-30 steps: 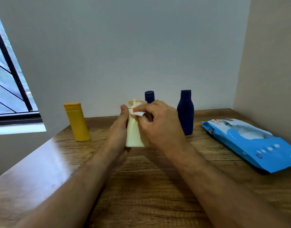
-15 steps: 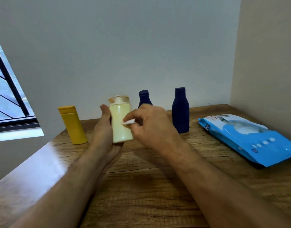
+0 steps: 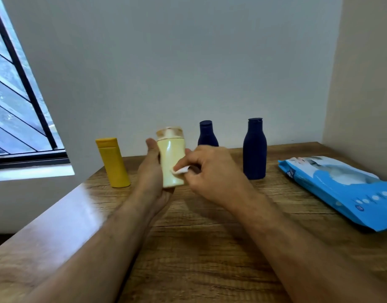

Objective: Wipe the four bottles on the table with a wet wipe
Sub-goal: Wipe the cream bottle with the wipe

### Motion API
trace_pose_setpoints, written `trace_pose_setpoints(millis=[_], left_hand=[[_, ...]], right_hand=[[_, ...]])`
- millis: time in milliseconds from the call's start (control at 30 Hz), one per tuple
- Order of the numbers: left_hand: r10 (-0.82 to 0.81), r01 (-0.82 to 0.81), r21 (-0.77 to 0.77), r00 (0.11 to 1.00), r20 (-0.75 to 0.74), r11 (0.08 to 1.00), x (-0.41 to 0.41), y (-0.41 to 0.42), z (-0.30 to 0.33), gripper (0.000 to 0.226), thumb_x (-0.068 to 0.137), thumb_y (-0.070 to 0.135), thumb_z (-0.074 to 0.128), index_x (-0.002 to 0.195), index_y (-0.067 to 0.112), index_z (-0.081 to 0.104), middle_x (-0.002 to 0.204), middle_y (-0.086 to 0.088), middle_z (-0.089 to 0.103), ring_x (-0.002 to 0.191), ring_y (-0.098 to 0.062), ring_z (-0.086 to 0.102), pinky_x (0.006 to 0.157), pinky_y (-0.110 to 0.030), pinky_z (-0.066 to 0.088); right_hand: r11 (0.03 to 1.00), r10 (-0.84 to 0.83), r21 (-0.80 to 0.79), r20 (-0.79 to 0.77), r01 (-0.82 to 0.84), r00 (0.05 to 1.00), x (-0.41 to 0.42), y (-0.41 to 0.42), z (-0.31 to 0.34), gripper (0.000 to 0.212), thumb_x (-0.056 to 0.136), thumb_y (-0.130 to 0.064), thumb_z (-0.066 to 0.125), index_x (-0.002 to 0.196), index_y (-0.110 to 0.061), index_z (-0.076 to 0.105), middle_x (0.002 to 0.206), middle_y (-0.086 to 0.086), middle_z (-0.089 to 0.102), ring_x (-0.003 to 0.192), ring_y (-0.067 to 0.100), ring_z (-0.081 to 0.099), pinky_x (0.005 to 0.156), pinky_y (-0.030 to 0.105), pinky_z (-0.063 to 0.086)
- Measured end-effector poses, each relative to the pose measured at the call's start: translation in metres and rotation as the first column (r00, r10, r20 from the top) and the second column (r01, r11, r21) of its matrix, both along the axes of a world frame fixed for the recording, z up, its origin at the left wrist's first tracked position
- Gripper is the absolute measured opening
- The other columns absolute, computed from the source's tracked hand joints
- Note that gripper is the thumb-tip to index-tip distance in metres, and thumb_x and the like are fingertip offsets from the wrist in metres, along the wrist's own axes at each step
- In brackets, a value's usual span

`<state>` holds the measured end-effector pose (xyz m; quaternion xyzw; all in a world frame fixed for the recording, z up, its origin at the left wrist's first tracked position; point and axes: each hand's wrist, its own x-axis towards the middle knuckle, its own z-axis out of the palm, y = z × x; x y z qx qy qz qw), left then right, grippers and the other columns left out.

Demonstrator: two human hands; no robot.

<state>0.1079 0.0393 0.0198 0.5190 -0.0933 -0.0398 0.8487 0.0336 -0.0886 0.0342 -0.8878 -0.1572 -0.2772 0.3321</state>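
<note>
Nearest to the camera, both forearms reach over the wooden table (image 3: 199,265) toward 12 o'clock. The left hand (image 3: 152,171) grips the cream bottle (image 3: 171,159) from its left side, thumb up along the wall, bottle upright and lifted a bit off the table, approx. at the center of the view. The right hand (image 3: 212,169) pinches a folded wet wipe (image 3: 180,170) betw. thumb and fingers and presses it on the lower front of the bottle.

Change vs. 1 s ago: the wipe was up near the cap, half a sec ago it was at mid body, now it is low, near the base. So the stroke went top to bottom. The bottle also came out from in front of the small navy bottle (image 3: 207,134), which is now seen almost whole behind the right hand.

For the task, I judge this pass on the front face is nearly done; prob. next is to turn the bottle for the other sides, or to set it down.

Further back, at 10 o'clock of the hands, the yellow bottle (image 3: 112,162) stands alone. At 2 o'clock stands the tall navy bottle (image 3: 255,149). At 3 o'clock, well apart, lies the blue wipes pack (image 3: 345,189). I cannot tell which of these bottles are already wiped.
</note>
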Motion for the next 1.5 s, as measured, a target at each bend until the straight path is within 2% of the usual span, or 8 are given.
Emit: trace_pose_setpoints(millis=[200,333,500,700,867,1133,1333,1500], left_hand=[[-0.064,0.057,0.17,0.997,0.034,0.984,-0.014,-0.01,-0.004,0.071,0.081,0.071,0.045,0.121,0.015,0.063,0.112,-0.02,0.073,0.106,-0.037,0.071,0.096,-0.056,0.054],[-0.045,0.03,0.126,0.993,0.113,0.992,-0.014,-0.006,-0.002,0.067,0.091,0.069,0.035,0.11,0.013,0.067,0.102,-0.018,0.076,0.092,-0.031,0.074,0.08,-0.044,0.062],[0.049,-0.054,0.048,0.994,0.101,0.997,-0.009,-0.001,0.0,0.071,0.076,0.071,0.053,0.107,0.008,0.066,0.094,-0.018,0.07,0.091,-0.033,0.067,0.099,-0.058,0.049],[-0.084,0.052,0.179,0.981,0.176,0.983,-0.011,-0.005,-0.005,0.059,0.082,0.064,0.05,0.11,0.015,0.068,0.098,-0.015,0.077,0.088,-0.029,0.074,0.078,-0.044,0.06],[-0.23,0.178,0.209,0.937,0.264,0.962,-0.018,-0.006,-0.009,0.031,0.089,0.028,0.059,0.116,0.013,0.065,0.097,-0.009,0.076,0.09,-0.024,0.072,0.076,-0.038,0.061],[-0.234,-0.013,0.406,0.8,0.552,0.914,-0.032,-0.016,-0.012,0.051,0.091,-0.026,0.04,0.127,0.009,0.045,0.105,0.0,0.062,0.09,0.007,0.067,0.075,-0.013,0.053],[-0.145,-0.094,0.371,0.811,0.567,0.924,-0.02,-0.01,-0.009,0.063,0.081,-0.027,0.05,0.131,0.012,0.044,0.105,-0.013,0.062,0.088,-0.011,0.064,0.071,-0.028,0.055],[-0.109,-0.186,0.395,0.78,0.616,0.9,-0.018,-0.009,-0.007,0.064,0.072,-0.023,0.055,0.123,0.015,0.047,0.097,0.0,0.06,0.084,-0.002,0.063,0.065,-0.019,0.051]], right_hand=[[0.945,-0.224,0.289,0.221,0.156,0.949,0.006,-0.011,0.003,0.022,0.089,-0.014,0.064,0.105,-0.025,0.075,0.099,-0.008,0.065,0.092,0.007,0.06,0.083,0.032,0.057],[0.987,-0.069,0.149,0.096,0.054,0.993,0.005,-0.007,0.001,0.02,0.086,-0.015,0.068,0.096,-0.029,0.077,0.095,-0.012,0.065,0.089,0.005,0.059,0.078,0.019,0.052],[1.0,0.012,-0.025,-0.025,-0.013,1.0,0.001,-0.005,0.002,0.02,0.084,-0.014,0.068,0.094,-0.028,0.078,0.093,-0.013,0.063,0.085,0.004,0.055,0.07,0.012,0.042],[0.981,-0.149,0.157,0.22,0.115,0.964,0.004,-0.008,0.003,0.024,0.089,-0.012,0.064,0.105,-0.025,0.075,0.102,-0.005,0.066,0.093,0.007,0.059,0.084,0.025,0.055],[0.951,-0.252,0.248,0.273,0.185,0.928,0.005,-0.01,0.004,0.026,0.092,-0.018,0.062,0.115,-0.024,0.071,0.103,-0.004,0.066,0.092,0.006,0.059,0.085,0.029,0.055],[0.995,-0.075,0.089,0.399,0.043,0.914,0.001,0.002,0.0,0.026,0.086,-0.011,0.067,0.109,-0.02,0.075,0.099,-0.006,0.063,0.091,0.007,0.061,0.083,0.022,0.055],[0.951,-0.187,0.303,0.416,0.058,0.89,0.008,-0.007,0.0,0.023,0.079,0.0,0.065,0.088,-0.019,0.073,0.087,-0.005,0.068,0.08,0.007,0.064,0.067,0.024,0.055],[0.921,-0.158,0.389,0.318,0.023,0.935,0.008,-0.009,-0.001,0.017,0.083,-0.004,0.067,0.09,-0.019,0.072,0.086,-0.008,0.069,0.078,0.005,0.064,0.061,0.013,0.05]])
